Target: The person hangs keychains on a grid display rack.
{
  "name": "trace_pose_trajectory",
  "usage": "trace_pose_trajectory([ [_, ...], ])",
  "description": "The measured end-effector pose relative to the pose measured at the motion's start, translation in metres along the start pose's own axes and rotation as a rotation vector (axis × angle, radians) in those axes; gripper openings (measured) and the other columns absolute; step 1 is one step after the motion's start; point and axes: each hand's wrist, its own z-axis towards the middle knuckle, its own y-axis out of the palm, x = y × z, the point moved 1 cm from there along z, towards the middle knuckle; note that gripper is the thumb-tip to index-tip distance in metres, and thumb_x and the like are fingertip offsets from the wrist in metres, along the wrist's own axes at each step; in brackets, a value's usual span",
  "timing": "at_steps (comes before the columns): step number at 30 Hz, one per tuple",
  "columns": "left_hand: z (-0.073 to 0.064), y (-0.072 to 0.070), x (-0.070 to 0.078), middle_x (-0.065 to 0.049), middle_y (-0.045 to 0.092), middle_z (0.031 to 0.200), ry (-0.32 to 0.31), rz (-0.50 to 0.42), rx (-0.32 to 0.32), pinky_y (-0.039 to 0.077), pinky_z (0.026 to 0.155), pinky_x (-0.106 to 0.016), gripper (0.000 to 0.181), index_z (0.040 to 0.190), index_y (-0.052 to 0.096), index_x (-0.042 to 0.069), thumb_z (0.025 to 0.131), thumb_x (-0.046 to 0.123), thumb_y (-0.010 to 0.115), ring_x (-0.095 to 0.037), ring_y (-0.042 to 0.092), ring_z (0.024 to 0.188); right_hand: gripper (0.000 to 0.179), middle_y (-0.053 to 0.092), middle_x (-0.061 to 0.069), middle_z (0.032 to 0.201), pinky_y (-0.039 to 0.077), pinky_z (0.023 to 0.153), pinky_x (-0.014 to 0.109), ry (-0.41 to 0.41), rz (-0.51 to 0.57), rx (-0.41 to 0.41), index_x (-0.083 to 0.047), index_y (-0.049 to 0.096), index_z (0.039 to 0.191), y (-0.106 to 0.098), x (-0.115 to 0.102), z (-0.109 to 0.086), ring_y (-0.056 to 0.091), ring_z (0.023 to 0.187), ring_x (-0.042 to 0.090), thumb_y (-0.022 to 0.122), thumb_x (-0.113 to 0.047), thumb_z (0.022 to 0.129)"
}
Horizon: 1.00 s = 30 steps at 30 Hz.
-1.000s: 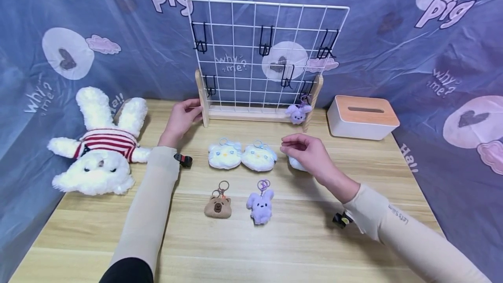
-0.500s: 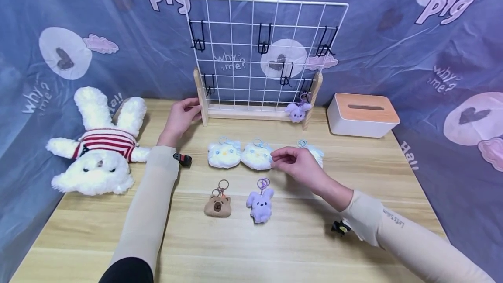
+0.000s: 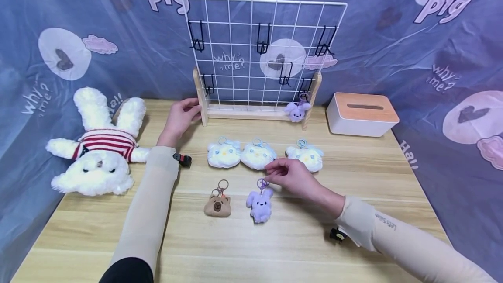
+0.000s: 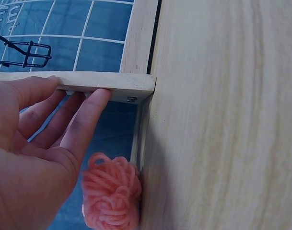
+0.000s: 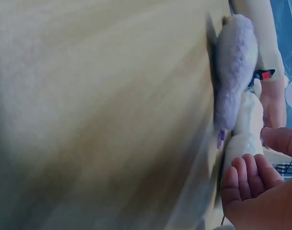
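Note:
My left hand (image 3: 181, 117) holds the left wooden post (image 3: 199, 97) of a white wire grid rack; in the left wrist view its fingertips and thumb touch that post. My right hand (image 3: 292, 177) hovers beside the metal ring (image 3: 262, 183) of a purple bunny plush keychain (image 3: 261, 208), its fingers bent loosely with nothing between them. In the right wrist view the thumb and fingers stand apart near the bunny (image 5: 234, 67). Several white cat-face plush keychains (image 3: 224, 155) lie in a row behind, with a brown capybara keychain (image 3: 217, 207) to the bunny's left.
Another purple bunny (image 3: 296, 112) hangs from the rack's lower right hook. Several black hooks (image 3: 262, 46) sit on the grid. A tissue box (image 3: 361, 115) stands at right, and a white plush toy (image 3: 104, 143) lies at left. Coral yarn (image 4: 112, 196) shows beside the rack post.
My right hand has moved left and toward me, away from the rightmost white cat keychain to the purple bunny's ring. My left hand stays on the rack post.

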Motion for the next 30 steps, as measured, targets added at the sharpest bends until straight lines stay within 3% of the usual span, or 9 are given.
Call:
trace_pose_trajectory([
  [5, 0.000, 0.001, 0.000, -0.030, 0.064, 0.153, -0.007, -0.004, -0.003, 0.067, 0.111, -0.030, 0.045, 0.157, 0.059, -0.005, 0.114, 0.007, 0.064, -0.038, 0.072, 0.133, 0.027, 0.083, 0.006, 0.106, 0.065, 0.083, 0.016, 0.034, -0.017, -0.001, -0.003, 0.082, 0.121, 0.010, 0.002, -0.003, 0.074, 0.094, 0.011, 0.088, -0.012, 0.095],
  [13, 0.001, 0.000, -0.002, -0.030, 0.064, 0.154, -0.004, 0.006, -0.002, 0.068, 0.110, -0.030, 0.044, 0.157, 0.059, -0.005, 0.114, 0.007, 0.063, -0.036, 0.072, 0.132, 0.024, 0.081, 0.003, 0.099, 0.061, 0.077, 0.015, 0.069, -0.041, 0.027, -0.006, 0.083, 0.115, 0.018, 0.003, -0.004, 0.070, 0.090, 0.009, 0.090, -0.014, 0.094],
  [30, 0.001, 0.000, -0.001, -0.029, 0.064, 0.153, -0.001, 0.009, 0.009, 0.067, 0.113, -0.034, 0.044, 0.156, 0.060, -0.004, 0.114, 0.008, 0.064, -0.035, 0.072, 0.131, 0.022, 0.075, 0.003, 0.103, 0.058, 0.079, 0.016, 0.007, -0.139, 0.022, -0.011, 0.083, 0.113, 0.021, 0.003, -0.004, 0.066, 0.093, 0.011, 0.091, -0.016, 0.093],
])
